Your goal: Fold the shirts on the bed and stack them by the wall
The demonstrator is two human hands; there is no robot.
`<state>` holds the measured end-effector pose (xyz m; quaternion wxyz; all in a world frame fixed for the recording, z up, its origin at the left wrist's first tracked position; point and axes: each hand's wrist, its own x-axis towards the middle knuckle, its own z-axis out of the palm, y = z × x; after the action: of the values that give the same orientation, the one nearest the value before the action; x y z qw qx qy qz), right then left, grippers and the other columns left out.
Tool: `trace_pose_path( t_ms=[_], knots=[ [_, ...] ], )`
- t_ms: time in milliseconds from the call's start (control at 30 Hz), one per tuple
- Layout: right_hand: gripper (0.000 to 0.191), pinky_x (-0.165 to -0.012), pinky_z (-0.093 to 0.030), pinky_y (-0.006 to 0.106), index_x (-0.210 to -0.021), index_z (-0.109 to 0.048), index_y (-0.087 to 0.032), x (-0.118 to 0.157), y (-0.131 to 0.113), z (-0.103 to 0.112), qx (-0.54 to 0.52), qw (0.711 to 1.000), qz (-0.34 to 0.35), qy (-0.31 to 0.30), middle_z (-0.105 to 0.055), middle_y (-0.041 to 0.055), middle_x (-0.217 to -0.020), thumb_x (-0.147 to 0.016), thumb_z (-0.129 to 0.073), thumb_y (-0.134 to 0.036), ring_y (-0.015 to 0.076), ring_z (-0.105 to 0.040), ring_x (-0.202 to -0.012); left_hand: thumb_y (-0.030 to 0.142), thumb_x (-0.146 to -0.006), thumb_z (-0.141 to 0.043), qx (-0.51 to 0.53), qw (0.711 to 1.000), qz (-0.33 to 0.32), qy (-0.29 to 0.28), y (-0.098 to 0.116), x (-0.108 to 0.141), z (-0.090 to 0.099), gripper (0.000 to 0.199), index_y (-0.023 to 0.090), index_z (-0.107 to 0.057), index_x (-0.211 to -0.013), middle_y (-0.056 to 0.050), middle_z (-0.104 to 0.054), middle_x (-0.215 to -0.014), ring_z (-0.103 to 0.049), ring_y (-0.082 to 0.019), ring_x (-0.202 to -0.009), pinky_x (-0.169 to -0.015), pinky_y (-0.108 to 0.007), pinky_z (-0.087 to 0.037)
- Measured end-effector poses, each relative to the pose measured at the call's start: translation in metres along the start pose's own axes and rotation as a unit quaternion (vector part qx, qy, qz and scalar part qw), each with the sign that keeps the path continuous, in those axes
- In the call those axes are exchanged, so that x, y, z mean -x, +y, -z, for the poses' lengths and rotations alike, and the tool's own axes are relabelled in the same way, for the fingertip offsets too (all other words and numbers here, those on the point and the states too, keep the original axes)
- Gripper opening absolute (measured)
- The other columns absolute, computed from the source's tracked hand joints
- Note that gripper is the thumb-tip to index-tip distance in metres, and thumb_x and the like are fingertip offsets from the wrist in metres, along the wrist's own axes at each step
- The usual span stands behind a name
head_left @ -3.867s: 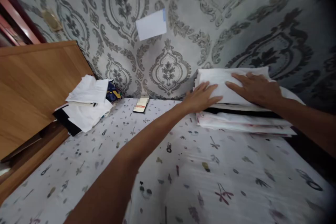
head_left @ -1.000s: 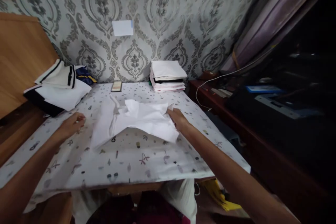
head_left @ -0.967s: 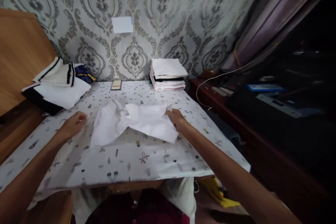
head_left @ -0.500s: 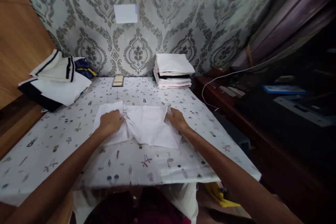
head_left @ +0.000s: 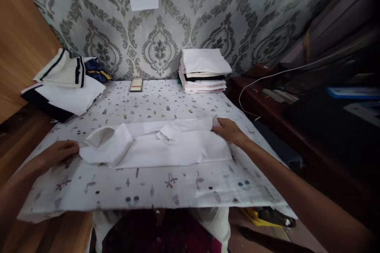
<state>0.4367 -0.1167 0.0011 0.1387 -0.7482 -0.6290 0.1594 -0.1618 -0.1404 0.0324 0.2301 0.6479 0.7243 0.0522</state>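
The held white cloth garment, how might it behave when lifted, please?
The white cloth garment looks floppy, given its creases and curled fold by the left hand. Looking thin, it is probably light. Spread wide, it would likely sag from the right hand alone.

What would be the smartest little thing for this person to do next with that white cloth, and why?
Probably draw the left hand gently outward while the right hand holds its end. The white garment lies stretched between them, but a crumpled bunch sits in its middle and the left end is raised in a loose fold, so a light pull might flatten both.
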Motion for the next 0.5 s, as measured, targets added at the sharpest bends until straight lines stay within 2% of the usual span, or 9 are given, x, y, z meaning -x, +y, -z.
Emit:
trace_pose_path(
  t_ms=[33, 100, 167, 200, 267, 300, 333, 400, 500],
  knots=[
    [0.028, -0.059, -0.044, 0.032, -0.096, -0.069, -0.016, 0.003, -0.002, -0.002, 0.048, 0.999, -0.001, 0.008, -0.069, 0.0088, -0.079, -0.079, -0.062, -0.038, 0.0264, -0.063, -0.074, 0.066, -0.072, -0.043, -0.007, 1.000, 0.022, 0.007, 0.001, 0.000, -0.005, 0.044, 0.024, -0.054, -0.069, -0.003, -0.060, -0.059, -0.062, -0.023, -0.058, -0.054, -0.033, -0.049],
    [0.053, -0.065, -0.048, 0.036, -0.130, -0.058, -0.015, 0.007, -0.007, -0.005, 0.106, 0.993, 0.016, 0.051, -0.071, 0.0135, -0.099, -0.082, -0.060, -0.036, 0.0309, -0.065, -0.084, 0.061, -0.073, -0.046, -0.030, 0.996, 0.038, 0.072, 0.013, -0.003, -0.011, 0.040, 0.024, -0.058, -0.084, -0.006, -0.067, -0.075, -0.065, -0.027, -0.071, -0.062, -0.037, -0.051],
    [0.069, -0.076, -0.052, 0.042, -0.147, -0.043, -0.017, 0.008, -0.010, -0.006, 0.142, 0.981, 0.089, 0.099, -0.065, 0.0186, -0.123, -0.082, -0.059, -0.028, 0.0353, -0.064, -0.103, 0.057, -0.077, -0.046, -0.054, 0.988, -0.035, 0.141, 0.034, -0.007, -0.015, 0.046, 0.023, -0.058, -0.106, -0.011, -0.070, -0.102, -0.066, -0.030, -0.092, -0.075, -0.040, -0.053],
    [0.069, -0.083, -0.052, 0.045, -0.148, -0.044, -0.018, 0.006, -0.010, -0.006, 0.156, 0.970, 0.149, 0.109, -0.060, 0.0195, -0.133, -0.081, -0.059, -0.022, 0.0365, -0.060, -0.114, 0.056, -0.079, -0.045, -0.061, 0.985, -0.096, 0.132, 0.046, -0.008, -0.017, 0.050, 0.023, -0.056, -0.115, -0.012, -0.067, -0.114, -0.064, -0.031, -0.104, -0.083, -0.041, -0.052],
    [0.056, -0.097, -0.047, 0.049, -0.135, -0.059, -0.021, 0.001, -0.007, -0.005, 0.171, 0.942, 0.274, 0.092, -0.056, 0.0167, -0.141, -0.079, -0.056, -0.012, 0.0361, -0.052, -0.128, 0.053, -0.084, -0.042, -0.077, 0.973, -0.213, 0.046, 0.066, -0.010, -0.023, 0.052, 0.022, -0.056, -0.123, -0.013, -0.061, -0.131, -0.057, -0.031, -0.120, -0.098, -0.042, -0.048],
    [0.048, -0.101, -0.045, 0.050, -0.125, -0.066, -0.021, -0.002, -0.005, -0.006, 0.167, 0.928, 0.324, 0.072, -0.058, 0.0145, -0.140, -0.080, -0.054, -0.010, 0.0347, -0.051, -0.130, 0.052, -0.085, -0.042, -0.091, 0.965, -0.246, 0.003, 0.074, -0.011, -0.026, 0.051, 0.022, -0.057, -0.124, -0.012, -0.060, -0.134, -0.055, -0.030, -0.123, -0.101, -0.042, -0.045],
    [0.041, -0.102, -0.045, 0.050, -0.117, -0.071, -0.022, -0.006, -0.002, -0.006, 0.156, 0.919, 0.359, 0.051, -0.063, 0.0128, -0.135, -0.082, -0.053, -0.010, 0.0330, -0.054, -0.128, 0.050, -0.086, -0.042, -0.106, 0.961, -0.254, -0.029, 0.080, -0.012, -0.028, 0.049, 0.022, -0.060, -0.122, -0.012, -0.060, -0.133, -0.056, -0.030, -0.121, -0.101, -0.042, -0.045],
    [0.037, -0.100, -0.047, 0.048, -0.109, -0.074, -0.021, -0.012, 0.003, -0.008, 0.119, 0.917, 0.381, 0.027, -0.072, 0.0108, -0.119, -0.085, -0.049, -0.011, 0.0296, -0.063, -0.117, 0.046, -0.087, -0.039, -0.132, 0.964, -0.225, -0.048, 0.087, -0.016, -0.031, 0.041, 0.022, -0.064, -0.110, -0.012, -0.067, -0.119, -0.062, -0.029, -0.106, -0.090, -0.040, -0.048],
    [0.039, -0.092, -0.053, 0.042, -0.113, -0.075, -0.022, -0.021, 0.008, -0.008, 0.035, 0.942, 0.332, 0.034, -0.076, 0.0084, -0.108, -0.087, -0.046, -0.016, 0.0256, -0.070, -0.102, 0.041, -0.086, -0.036, -0.150, 0.966, -0.196, -0.076, 0.087, -0.026, -0.020, 0.031, 0.022, -0.061, -0.084, -0.008, -0.069, -0.088, -0.063, -0.025, -0.078, -0.072, -0.035, -0.046]
  ],
)
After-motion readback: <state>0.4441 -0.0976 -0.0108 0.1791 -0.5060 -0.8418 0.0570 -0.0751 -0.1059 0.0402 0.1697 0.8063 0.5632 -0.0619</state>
